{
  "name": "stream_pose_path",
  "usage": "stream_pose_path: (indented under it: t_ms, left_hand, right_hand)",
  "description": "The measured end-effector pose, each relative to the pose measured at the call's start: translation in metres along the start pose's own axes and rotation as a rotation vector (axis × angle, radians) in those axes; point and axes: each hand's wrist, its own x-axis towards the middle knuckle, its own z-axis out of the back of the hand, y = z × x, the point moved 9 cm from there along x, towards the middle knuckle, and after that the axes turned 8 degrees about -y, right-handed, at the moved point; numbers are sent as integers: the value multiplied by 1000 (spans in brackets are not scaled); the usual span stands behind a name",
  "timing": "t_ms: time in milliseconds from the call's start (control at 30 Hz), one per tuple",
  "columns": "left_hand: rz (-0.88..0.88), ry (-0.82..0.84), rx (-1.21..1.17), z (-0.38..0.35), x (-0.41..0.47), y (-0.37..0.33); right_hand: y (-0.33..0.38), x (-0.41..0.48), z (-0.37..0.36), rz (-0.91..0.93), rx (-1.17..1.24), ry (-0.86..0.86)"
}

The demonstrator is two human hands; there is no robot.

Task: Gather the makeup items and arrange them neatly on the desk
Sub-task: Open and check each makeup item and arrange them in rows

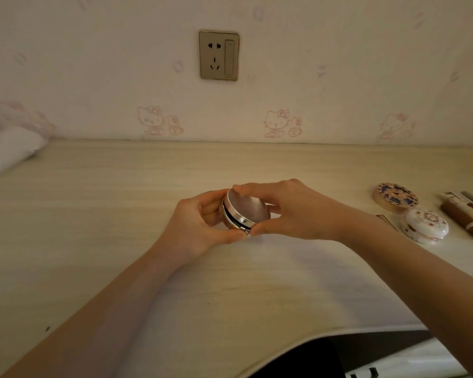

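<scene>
- You hold a round shiny silver-pink makeup case (pixel 246 207) in both hands, right below the gold wall socket (pixel 219 55).
- Your left hand (pixel 202 225) cups the case from the left, with its fingers curled behind it and its thumb at the bottom edge.
- Your right hand (pixel 290 208) pinches the case from the right, fingers on the top rim and thumb at the bottom edge.
- The case is tilted, and a thin dark gap shows between its lid and its base. I cannot tell if it touches the pale wooden desk (pixel 120 214).
- Below the socket and far to its right, three things already lie close together: a round tan case with a blue pattern on top (pixel 395 197), a round white case with little flowers (pixel 426 225), and some brown tubes (pixel 464 216).
- Below the socket and far to its left lies a soft white bundle (pixel 8 151).
- I think the job is partly done. The case in your hands is not yet with the others, and it looks like the one piece left to put down.
</scene>
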Motion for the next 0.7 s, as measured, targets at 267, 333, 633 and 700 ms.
stream_pose_path:
  t_ms: [267, 333, 633, 700]
  left_hand:
    - [43, -79, -60, 3, 1, 0]
    - [72, -77, -57, 4, 1, 3]
    - [167, 47, -9, -4, 1, 12]
    - [142, 103, -20, -7, 0, 9]
  right_hand:
    - [-1, -10, 5, 24, 73, -141]
    - [-1, -11, 6, 21, 130, -200]
    - [-6, -6, 16, -35, 251, -256]
    - [2, -8, 15, 12, 252, -238]
